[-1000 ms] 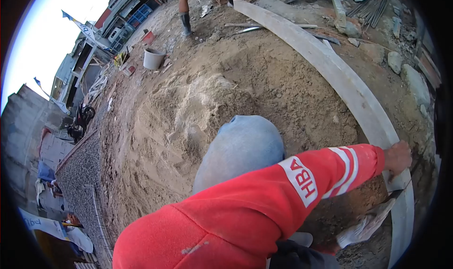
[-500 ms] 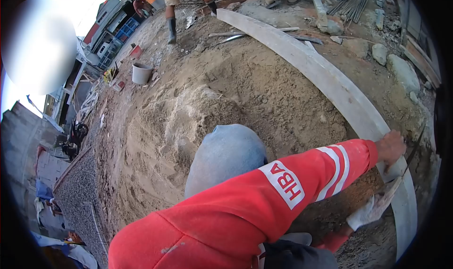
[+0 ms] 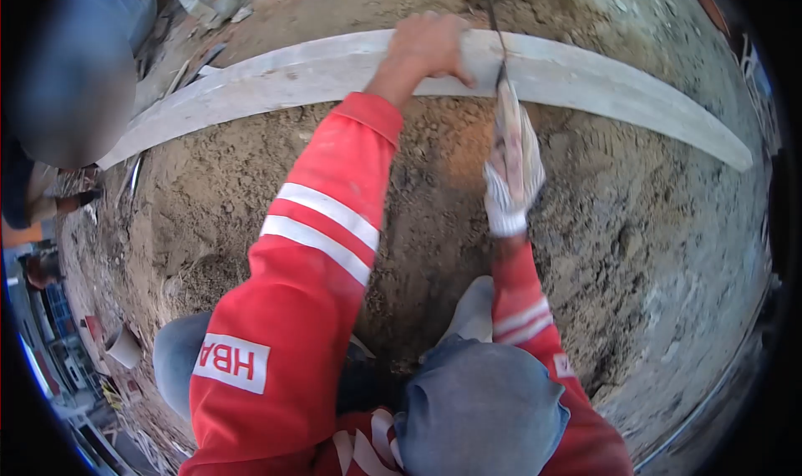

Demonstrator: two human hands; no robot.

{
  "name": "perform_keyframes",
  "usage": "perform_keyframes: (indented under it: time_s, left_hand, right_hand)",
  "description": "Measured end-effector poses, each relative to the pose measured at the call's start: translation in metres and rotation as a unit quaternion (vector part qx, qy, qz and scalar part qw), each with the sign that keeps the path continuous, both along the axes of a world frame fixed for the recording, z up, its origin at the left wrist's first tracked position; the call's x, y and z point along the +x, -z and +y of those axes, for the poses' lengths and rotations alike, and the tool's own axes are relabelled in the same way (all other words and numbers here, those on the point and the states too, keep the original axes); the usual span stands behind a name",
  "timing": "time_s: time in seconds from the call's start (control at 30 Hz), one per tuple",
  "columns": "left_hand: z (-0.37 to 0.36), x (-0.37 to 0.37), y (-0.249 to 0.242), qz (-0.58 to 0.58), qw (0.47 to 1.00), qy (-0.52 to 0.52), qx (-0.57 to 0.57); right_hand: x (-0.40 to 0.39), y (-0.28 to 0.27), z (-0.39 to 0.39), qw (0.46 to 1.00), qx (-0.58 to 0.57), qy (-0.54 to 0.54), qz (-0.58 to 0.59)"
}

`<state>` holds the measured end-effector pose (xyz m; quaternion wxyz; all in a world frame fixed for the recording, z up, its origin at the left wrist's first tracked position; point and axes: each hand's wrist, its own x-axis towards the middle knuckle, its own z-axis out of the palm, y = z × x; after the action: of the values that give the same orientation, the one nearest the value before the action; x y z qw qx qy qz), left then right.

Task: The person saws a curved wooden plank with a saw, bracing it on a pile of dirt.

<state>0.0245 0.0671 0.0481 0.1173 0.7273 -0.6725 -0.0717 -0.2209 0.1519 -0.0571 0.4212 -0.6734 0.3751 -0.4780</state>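
Observation:
A long pale board (image 3: pixel 317 75) lies across the dirt, bowed by the lens. My bare left hand (image 3: pixel 428 48) rests over it near the middle, its fingers wrapped round the far edge and the thumb on the near face. Just to the right, my gloved right hand (image 3: pixel 515 154) is closed on the handle of a saw (image 3: pixel 501 66). The thin dark blade crosses the board and points away from me. The glove is white, and its fingers press round the handle.
Loose dirt (image 3: pixel 434 200) lies between the board and my knees (image 3: pixel 480 401). At the left edge stands another person's leg (image 3: pixel 50 204), with a white bucket (image 3: pixel 124 347) lower down. Wood scraps (image 3: pixel 194 0) lie at the upper left.
The view has swung to the right and down, so the board now runs across the upper part. Both hands remain at the board and the saw.

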Motion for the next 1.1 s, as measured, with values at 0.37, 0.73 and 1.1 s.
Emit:
perform_keyframes:
  time_s: [0.37, 0.73, 1.1]
  left_hand:
    - [0.012, -0.009, 0.002, -0.026, 0.999, -0.007, -0.030]
    - [0.016, -0.013, -0.009, -0.053, 0.998, -0.026, 0.001]
    - [0.012, -0.013, -0.010, -0.022, 1.000, -0.018, 0.003]
  right_hand:
    - [-0.113, -0.061, 0.129, 0.975, -0.017, -0.066, 0.211]
    - [-0.046, -0.026, 0.054, 0.986, -0.023, -0.021, 0.164]
    - [0.018, -0.032, -0.026, 0.997, -0.079, -0.022, 0.004]
